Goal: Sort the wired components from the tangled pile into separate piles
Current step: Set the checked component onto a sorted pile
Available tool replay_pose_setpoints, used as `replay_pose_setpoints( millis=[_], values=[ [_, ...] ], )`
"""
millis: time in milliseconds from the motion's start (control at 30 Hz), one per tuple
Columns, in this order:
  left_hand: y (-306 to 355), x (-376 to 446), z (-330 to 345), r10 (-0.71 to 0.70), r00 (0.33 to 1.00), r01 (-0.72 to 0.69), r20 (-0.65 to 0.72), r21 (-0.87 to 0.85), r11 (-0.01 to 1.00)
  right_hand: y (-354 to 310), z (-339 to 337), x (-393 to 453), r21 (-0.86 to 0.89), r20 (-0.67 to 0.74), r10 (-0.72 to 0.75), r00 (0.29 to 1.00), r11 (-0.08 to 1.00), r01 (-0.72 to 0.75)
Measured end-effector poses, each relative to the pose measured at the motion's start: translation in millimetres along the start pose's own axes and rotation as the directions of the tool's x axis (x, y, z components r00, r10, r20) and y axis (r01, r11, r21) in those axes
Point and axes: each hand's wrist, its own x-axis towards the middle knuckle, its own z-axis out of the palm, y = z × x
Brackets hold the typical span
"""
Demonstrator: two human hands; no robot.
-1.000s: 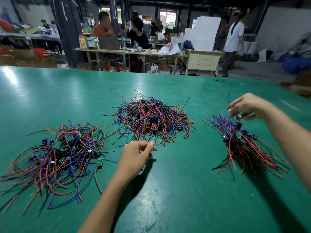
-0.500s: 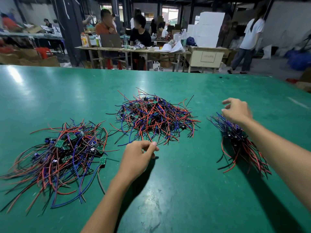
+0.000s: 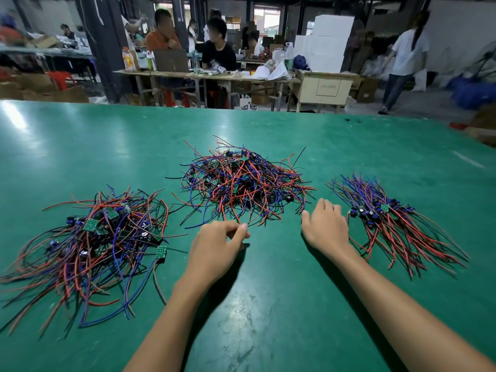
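Where the head view looks down on the green bench (image 3: pixel 268 304), we see the tangled pile (image 3: pixel 243 185) in the middle, a sorted pile (image 3: pixel 88 242) at left and another (image 3: pixel 397 224) at right. Our left hand (image 3: pixel 214 248) curls thumb to fingertips at the tangle's near edge; whether it pinches a wire is hard to make out. Our right hand (image 3: pixel 326 228) lies relaxed, holding nothing. The left pile's wire ends are cut off by the frame edge.

Both hands near tangled pile (image 3: pixel 243 187); sorted piles flanking.
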Motion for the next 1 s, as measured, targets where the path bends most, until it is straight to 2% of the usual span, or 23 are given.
replay_pose_setpoints(
  millis=[133, 233, 433, 633, 733, 800, 900, 933, 1000],
  values=[
    [1.8, 0.4, 0.9, -0.005, 1.000, 0.006, -0.018, 0.033, 0.999, 2.4, -1.7, 4.8, 0.150, -0.047, -0.034, 0.998, 0.988, 0.041],
    [2.0, -0.1, 0.7, -0.004, 1.000, 0.005, -0.029, 0.061, 0.998, -2.8, 0.6, 8.7, 0.159, -0.075, -0.035, 0.997, 0.986, 0.047],
    [1.7, -2.3, 1.6, -0.015, 1.000, 0.016, -0.019, 0.054, 0.998, -13.0, 1.3, -4.0, 0.310, -0.140, 0.118, 0.983, 0.948, -0.070],
    [5.1, -3.0, 4.3, -0.017, 1.000, 0.017, 0.003, 0.032, 0.999, -17.8, -15.0, -26.4, 0.535, -0.052, 0.266, 0.962, 0.821, -0.198],
    [13.2, -4.2, 6.6, -0.034, 0.999, 0.041, 0.039, -0.170, 0.985, -32.3, -19.1, -44.7, 0.641, -0.060, 0.167, 0.984, 0.763, -0.090],
    [21.7, -3.9, 7.2, -0.120, 0.989, 0.146, 0.089, -0.407, 0.901, -45.9, -19.0, -61.4, 0.678, -0.148, -0.028, 0.989, 0.725, 0.121],
    [29.6, -4.8, 4.8, -0.196, 0.958, 0.286, 0.210, -0.632, 0.720, -64.5, -16.4, -80.9, 0.685, -0.256, -0.354, 0.900, 0.590, 0.427],
    [30.4, -4.6, 2.6, -0.209, 0.951, 0.308, 0.227, -0.659, 0.686, -68.4, -14.6, -83.9, 0.691, -0.274, -0.399, 0.875, 0.552, 0.467],
    [28.1, -1.8, -2.1, -0.234, 0.945, 0.328, 0.230, -0.677, 0.659, -72.3, -10.0, -86.9, 0.709, -0.279, -0.404, 0.871, 0.526, 0.471]
  ],
)
